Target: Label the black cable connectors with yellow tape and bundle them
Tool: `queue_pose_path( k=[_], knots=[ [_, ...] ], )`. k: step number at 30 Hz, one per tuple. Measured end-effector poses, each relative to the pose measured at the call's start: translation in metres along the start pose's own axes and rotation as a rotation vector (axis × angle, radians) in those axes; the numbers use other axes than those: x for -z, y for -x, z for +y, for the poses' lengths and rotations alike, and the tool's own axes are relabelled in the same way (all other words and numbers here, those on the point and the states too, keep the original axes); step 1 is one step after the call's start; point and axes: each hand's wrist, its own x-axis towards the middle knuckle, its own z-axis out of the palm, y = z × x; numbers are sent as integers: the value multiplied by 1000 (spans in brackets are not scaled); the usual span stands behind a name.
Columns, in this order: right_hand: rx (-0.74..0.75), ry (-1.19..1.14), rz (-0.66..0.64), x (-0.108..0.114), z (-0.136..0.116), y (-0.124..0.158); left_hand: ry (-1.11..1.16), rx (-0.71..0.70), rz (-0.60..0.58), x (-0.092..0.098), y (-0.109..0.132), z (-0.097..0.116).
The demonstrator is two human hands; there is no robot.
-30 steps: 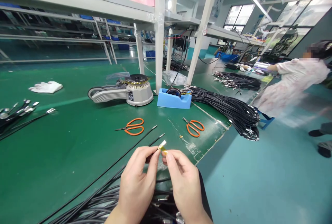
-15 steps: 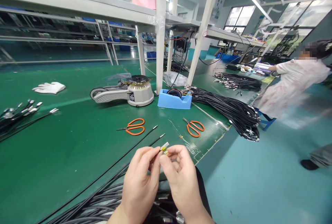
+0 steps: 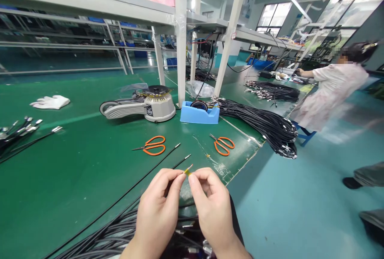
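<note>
My left hand [image 3: 159, 211] and my right hand [image 3: 211, 209] meet near the front edge of the green bench [image 3: 75, 163]. Both pinch the end of a thin black cable whose metal tip [image 3: 188, 170] carries a small piece of yellow tape. The fingers of both hands are closed around that tip. Under my wrists lies a bundle of black cables [image 3: 120, 235]. Two loose cables with bare metal ends [image 3: 180, 146] run across the bench just beyond my hands.
Two orange scissors [image 3: 153, 146] [image 3: 222, 145] lie ahead. Behind them stand a grey tape dispenser machine [image 3: 144, 105] and a blue tape holder [image 3: 199, 113]. A big cable pile [image 3: 267, 125] hangs off the right edge. White gloves [image 3: 50, 101] lie far left. A person [image 3: 327, 91] works at the right.
The yellow tape flag at the cable tip has grown smaller and tighter between my fingers. My hands stayed in place. The view shifted slightly, and the person on the right moved a little.
</note>
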Motion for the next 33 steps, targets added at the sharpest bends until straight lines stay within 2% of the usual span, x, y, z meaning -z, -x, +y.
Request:
queue_pose_path(
  k=[8, 12, 17, 23, 33],
  knots=[
    [67, 46, -4, 1, 1, -4, 151, 332, -134, 2, -1, 5],
    [115, 91, 3, 3, -2, -4, 220, 433, -178, 3, -1, 5],
    [161, 133, 14, 4, -5, -7, 340, 509, -198, 2, -2, 3],
    [125, 118, -12, 4, -5, -7, 562, 572, -211, 3, -2, 5],
    [169, 65, -52, 6, -5, -11, 981, 691, -340, 4, -6, 5]
  ],
)
